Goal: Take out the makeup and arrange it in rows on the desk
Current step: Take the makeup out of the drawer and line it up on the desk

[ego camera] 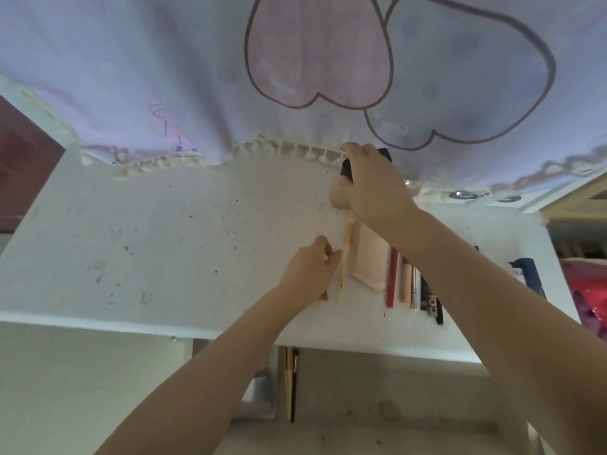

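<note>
The right hand (372,183) is closed over a black-capped bottle (346,167) near the back of the white desk (164,231), its pale body showing below the fingers. The left hand (310,269) lies knuckles-up on the desk with its fingers curled and their tips against the side of a pale yellow brush (345,257); whether it pinches the brush cannot be told.

The brush lies lengthwise at the left end of a row of makeup. To its right come a pink flat case (371,257), a red pencil (391,280), a peach tube (406,284), a thin silvery stick and a black tube (432,303) with white letters, all side by side and close together. The right forearm crosses over the far ends of these pieces and hides them.

A lilac curtain (164,60) printed with pink and lilac hearts hangs behind the desk, its trim resting on the desktop. Under the desk edge, brushes (290,382) stand upright in an open compartment. A dark blue thing (530,274) lies at the right edge, with red fabric (588,297) beyond it.
</note>
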`<control>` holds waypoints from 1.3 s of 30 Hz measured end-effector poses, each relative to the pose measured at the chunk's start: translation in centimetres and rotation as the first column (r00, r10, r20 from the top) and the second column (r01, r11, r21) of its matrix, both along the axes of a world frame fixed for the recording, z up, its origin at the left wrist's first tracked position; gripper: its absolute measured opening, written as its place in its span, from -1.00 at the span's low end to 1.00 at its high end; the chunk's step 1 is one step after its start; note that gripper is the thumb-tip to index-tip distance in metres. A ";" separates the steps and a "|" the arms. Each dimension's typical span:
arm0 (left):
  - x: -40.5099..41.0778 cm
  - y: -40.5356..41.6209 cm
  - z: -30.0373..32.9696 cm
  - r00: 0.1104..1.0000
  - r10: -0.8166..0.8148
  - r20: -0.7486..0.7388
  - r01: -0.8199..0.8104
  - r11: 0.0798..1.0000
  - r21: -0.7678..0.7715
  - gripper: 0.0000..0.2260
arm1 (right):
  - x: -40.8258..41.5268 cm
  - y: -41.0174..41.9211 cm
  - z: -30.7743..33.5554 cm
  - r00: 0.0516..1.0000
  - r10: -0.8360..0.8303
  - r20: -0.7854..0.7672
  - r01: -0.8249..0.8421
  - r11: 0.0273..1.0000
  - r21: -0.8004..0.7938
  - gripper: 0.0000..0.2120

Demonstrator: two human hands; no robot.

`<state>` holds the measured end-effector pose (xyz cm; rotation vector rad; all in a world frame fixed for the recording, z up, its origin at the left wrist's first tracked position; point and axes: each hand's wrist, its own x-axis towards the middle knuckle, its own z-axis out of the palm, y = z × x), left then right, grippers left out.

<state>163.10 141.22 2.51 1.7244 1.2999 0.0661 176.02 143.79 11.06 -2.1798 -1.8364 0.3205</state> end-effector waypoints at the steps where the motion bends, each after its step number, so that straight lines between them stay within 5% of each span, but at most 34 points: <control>1: -1.8 -1.4 0.3 0.999 0.005 0.032 -0.004 1.000 -0.023 -0.82 | -0.5 -2.0 0.6 0.995 0.043 -0.086 -0.039 0.998 0.046 -0.66; 3: -6.1 -5.4 0.4 0.997 0.018 0.070 -0.012 0.996 -0.086 -0.83 | -2.0 -7.5 0.3 0.942 0.147 -0.301 -0.129 0.989 0.077 -0.73; 5: -10.0 -10.0 -0.5 1.000 -0.007 -0.009 0.005 0.985 -0.175 -0.81 | -4.5 -13.8 -2.6 0.867 0.149 -0.476 -0.215 0.973 -0.087 -0.82; 8: -12.7 -15.1 -4.4 0.973 -0.077 -0.218 0.010 0.956 -0.294 -0.84 | -8.1 -20.7 -10.6 0.878 0.019 -0.478 -0.266 0.850 -0.455 -0.84; 12: -11.5 -16.1 -10.3 0.896 -0.081 -0.438 0.023 0.991 -0.134 -0.79 | -10.5 -22.2 -19.5 0.901 -0.205 -0.384 -0.120 0.732 -0.671 -0.79; 24: -8.8 -15.0 -16.5 0.799 -0.058 -0.598 0.050 0.998 -0.029 -0.78 | -12.7 -18.7 -26.2 0.886 -0.270 -0.378 0.072 0.883 -0.463 -0.95; 28: -8.7 -15.4 -16.7 0.796 -0.048 -0.604 0.028 0.999 -0.041 -0.78 | -12.9 -19.8 -26.5 0.932 -0.233 -0.278 0.087 0.889 -0.450 -0.64; 34: -9.2 -15.3 -16.2 0.840 0.066 -0.539 -0.135 0.987 -0.090 -0.81 | -13.8 -18.9 -26.7 0.933 -0.276 -0.233 0.103 0.822 -0.561 -0.71; 39: -10.4 -15.6 -14.1 0.918 0.110 -0.381 -0.171 0.976 -0.132 -0.84 | -11.8 -18.9 -25.3 0.997 -0.022 -0.071 -0.021 0.833 -0.553 -0.80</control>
